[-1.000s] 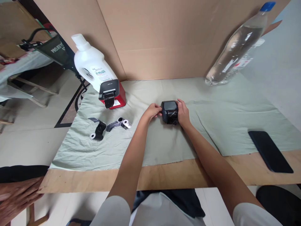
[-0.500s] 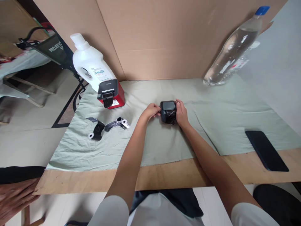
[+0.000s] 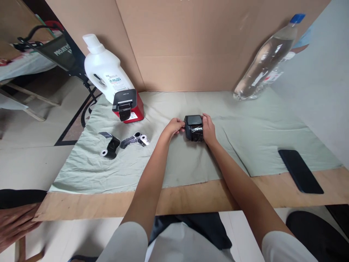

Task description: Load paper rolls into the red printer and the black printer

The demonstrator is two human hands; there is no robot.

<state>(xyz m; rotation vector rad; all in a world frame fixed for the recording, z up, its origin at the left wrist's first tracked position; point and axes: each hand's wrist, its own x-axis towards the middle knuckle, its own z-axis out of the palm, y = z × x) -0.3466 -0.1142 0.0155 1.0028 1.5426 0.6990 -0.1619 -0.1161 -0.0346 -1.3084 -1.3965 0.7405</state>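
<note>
A small black device (image 3: 194, 128) with a grey panel on top and shiny dark film on its front sits on the green cloth (image 3: 180, 167). My left hand (image 3: 176, 127) is at its left side, fingers bent together against the edge; whatever they pinch there is too small to make out. Wrapped round the right side of the device is my right hand (image 3: 208, 129), its thumb side toward me and the far fingers partly hidden.
At the left stand a white jug (image 3: 109, 72) and a red and black printer (image 3: 128, 105), with film rolls (image 3: 111, 147) nearer me. Bottles (image 3: 268, 62) lean at the back right. A phone (image 3: 300, 171) lies at right; another person's hand (image 3: 19, 223) shows lower left.
The view has shifted slightly. Both hands stay at the device, which is turned a little, and the shine on its front film looks different.
</note>
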